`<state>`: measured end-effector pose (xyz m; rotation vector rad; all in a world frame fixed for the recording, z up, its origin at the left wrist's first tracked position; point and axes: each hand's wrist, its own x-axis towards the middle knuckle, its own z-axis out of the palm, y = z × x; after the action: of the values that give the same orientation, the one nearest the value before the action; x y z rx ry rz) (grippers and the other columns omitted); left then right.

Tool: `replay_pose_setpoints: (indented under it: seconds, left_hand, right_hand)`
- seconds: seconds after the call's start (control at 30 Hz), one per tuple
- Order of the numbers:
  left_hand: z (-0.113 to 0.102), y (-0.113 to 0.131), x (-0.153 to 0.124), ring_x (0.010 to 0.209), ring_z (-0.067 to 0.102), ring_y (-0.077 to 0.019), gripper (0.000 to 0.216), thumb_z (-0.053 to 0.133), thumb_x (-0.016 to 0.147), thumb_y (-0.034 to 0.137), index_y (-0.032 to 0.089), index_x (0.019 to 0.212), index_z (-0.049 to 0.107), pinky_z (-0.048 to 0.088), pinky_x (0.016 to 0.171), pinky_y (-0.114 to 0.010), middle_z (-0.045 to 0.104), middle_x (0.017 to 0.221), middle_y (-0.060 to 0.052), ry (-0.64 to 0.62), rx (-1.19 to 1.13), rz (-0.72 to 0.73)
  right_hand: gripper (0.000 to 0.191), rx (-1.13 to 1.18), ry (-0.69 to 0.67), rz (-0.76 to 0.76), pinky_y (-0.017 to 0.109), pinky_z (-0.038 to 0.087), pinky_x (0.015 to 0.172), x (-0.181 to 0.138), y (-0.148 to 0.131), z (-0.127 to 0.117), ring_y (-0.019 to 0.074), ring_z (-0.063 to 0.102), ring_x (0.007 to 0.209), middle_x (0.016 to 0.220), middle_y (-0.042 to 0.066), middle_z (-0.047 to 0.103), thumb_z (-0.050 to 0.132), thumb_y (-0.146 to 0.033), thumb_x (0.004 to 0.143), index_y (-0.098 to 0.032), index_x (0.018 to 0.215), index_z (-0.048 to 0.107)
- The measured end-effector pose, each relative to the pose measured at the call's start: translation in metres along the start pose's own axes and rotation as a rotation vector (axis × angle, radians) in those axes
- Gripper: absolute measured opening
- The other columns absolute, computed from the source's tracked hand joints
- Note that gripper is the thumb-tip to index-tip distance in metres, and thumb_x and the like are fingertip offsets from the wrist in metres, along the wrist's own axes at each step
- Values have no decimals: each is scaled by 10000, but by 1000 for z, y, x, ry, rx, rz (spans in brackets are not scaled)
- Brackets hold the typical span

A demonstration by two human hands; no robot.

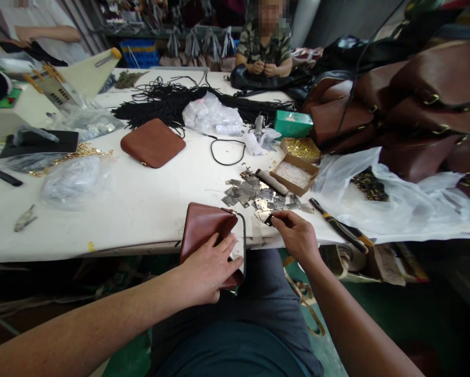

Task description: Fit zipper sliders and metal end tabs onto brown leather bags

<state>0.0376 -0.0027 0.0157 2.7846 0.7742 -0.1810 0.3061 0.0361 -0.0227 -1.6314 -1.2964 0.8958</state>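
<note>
My left hand (pixel 209 269) lies flat with fingers spread on a brown leather bag (pixel 203 225) that hangs over the front edge of the white table (pixel 141 204). My right hand (pixel 295 235) is closed in a pinch on a small metal plate (pixel 265 217) at the near edge of a pile of several flat metal plates (pixel 254 193). A black-handled tool (pixel 337 225) lies just right of that hand.
Two open cardboard boxes (pixel 295 173) of small fittings and a green box (pixel 293 123) stand behind the pile. A brown pouch (pixel 152 142), black cords (pixel 168 102), plastic bags and a machine (pixel 42 94) fill the left. Stacked brown bags (pixel 415 104) sit right. A person (pixel 264 50) sits opposite.
</note>
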Motion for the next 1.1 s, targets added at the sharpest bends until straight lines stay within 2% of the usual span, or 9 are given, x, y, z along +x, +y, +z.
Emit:
replay_pose_setpoints:
  seconds: [0.1,0.17,0.23,0.37,0.5,0.6,0.8,0.97,1.1]
  left_hand:
    - [2,-2,-2,1532,329,-440,877,861,644,348,153,1431,528,269,1232,-602,376,1620,-286,19,-13,3]
    - [5,-3,-3,1540,321,-425,867,859,650,338,161,1429,521,267,1249,-564,384,1620,-263,46,-33,5]
    - [10,-4,-4,1558,297,-404,839,848,664,304,162,1421,517,285,1259,-513,364,1632,-250,74,-63,-2]
    - [17,-5,-6,1581,242,-406,711,818,708,264,161,1359,550,366,1228,-478,310,1653,-249,97,-112,-17]
    - [16,-6,-5,1550,299,-417,614,798,731,262,141,1297,595,380,1227,-474,451,1533,-241,104,-107,-17]
    - [14,-6,-5,1523,346,-413,637,794,723,257,128,1311,585,379,1232,-468,485,1496,-232,101,-101,-6]
    - [19,-7,-7,1539,330,-405,679,761,751,255,106,1375,539,326,1266,-457,417,1569,-252,107,-84,-6]
    - [19,-5,-5,1529,343,-394,732,736,757,231,88,1432,491,318,1269,-455,484,1525,-229,104,-69,3]
    - [16,-5,-4,1508,375,-391,687,758,759,260,115,1390,528,340,1248,-453,486,1516,-229,92,-76,-5]
  right_hand:
    - [295,106,-281,30,314,524,738,-16,-16,17,197,679,778,856,28,764,726,-427,848,-199,1027,778]
    - [241,79,-463,24,310,528,755,-26,-22,32,195,693,796,882,18,777,694,-378,876,-214,1023,792]
    - [209,3,-522,0,313,529,796,-31,-22,44,198,711,836,916,8,790,656,-315,893,-235,1017,804]
    - [192,-172,-470,-48,322,525,838,-31,-19,55,212,733,887,945,5,803,646,-249,879,-245,975,812]
    - [179,-214,-468,-42,312,525,801,-28,-21,55,211,741,858,917,5,806,646,-227,868,-242,935,811]
    - [162,-212,-474,-21,299,522,775,-27,-24,56,205,743,837,889,1,804,650,-221,865,-239,904,807]
    - [152,-259,-452,-39,295,508,745,-29,-23,56,191,725,784,846,-2,790,661,-246,881,-238,941,800]
    - [137,-256,-435,-62,294,507,759,-29,-17,58,188,721,792,854,3,783,656,-253,893,-230,943,782]
    - [115,-259,-457,-40,297,505,736,-27,-16,58,189,709,763,818,-1,768,666,-269,894,-237,927,771]
